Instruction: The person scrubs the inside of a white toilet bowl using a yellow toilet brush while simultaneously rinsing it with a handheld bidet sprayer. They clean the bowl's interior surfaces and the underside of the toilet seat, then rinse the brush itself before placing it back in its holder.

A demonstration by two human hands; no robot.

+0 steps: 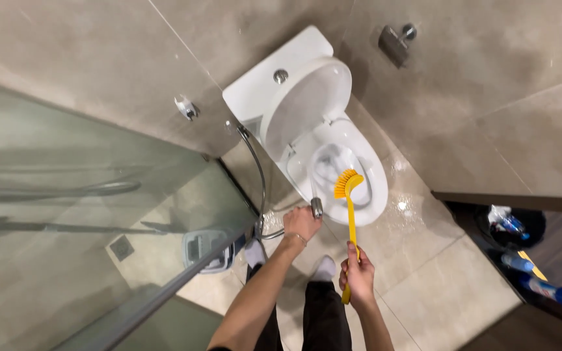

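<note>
- Down below, the left hand [301, 222] has its fingers closed around a chrome spray nozzle [317, 207], which points into the bowl of the white toilet [367, 170].
- A metal hose [259, 170] runs from the nozzle up to the wall beside the cistern.
- The right hand [358, 276] has its fingers gripped around the handle of a yellow toilet brush [349, 200]; the bristle head sits over the bowl's near rim, just beside the nozzle.
- The toilet lid stands raised against the cistern.
- A glass shower screen [86, 214] fills the left side, with a floor drain [121, 247] behind it.
- Wet patches shine on the tiled floor [450, 286] to the right of the bowl.
- Blue bottles [548, 289] and a dark bin [512, 227] sit at the far right.
</note>
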